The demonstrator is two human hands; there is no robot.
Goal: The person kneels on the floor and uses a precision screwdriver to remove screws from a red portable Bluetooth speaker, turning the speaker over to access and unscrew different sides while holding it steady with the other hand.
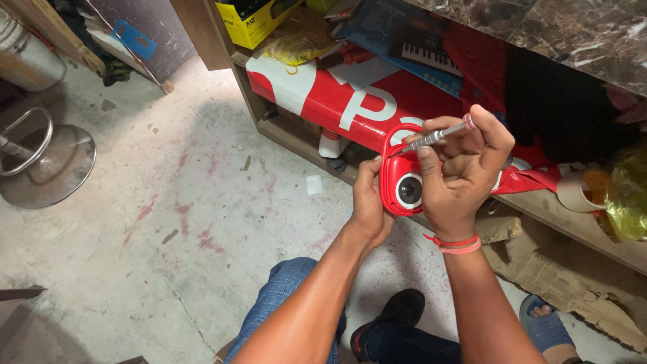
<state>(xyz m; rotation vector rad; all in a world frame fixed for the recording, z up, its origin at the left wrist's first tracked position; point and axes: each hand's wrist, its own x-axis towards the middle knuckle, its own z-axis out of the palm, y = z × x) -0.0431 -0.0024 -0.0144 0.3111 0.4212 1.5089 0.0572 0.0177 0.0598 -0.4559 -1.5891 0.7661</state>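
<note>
My left hand grips the left edge of a small red plastic toy camera with a round white-ringed lens, held above my knees. My right hand wraps over the toy's right side and pinches a slim silver screwdriver. The screwdriver's tip rests on the toy's upper left corner, near its red loop handle. A red and pink band circles my right wrist. Much of the toy's right half is hidden under my right fingers.
A wooden shelf just ahead holds a red and white rolled banner, a toy keyboard box, a yellow box and a tape roll. Torn cardboard lies on the floor at right. A stool's metal base stands far left.
</note>
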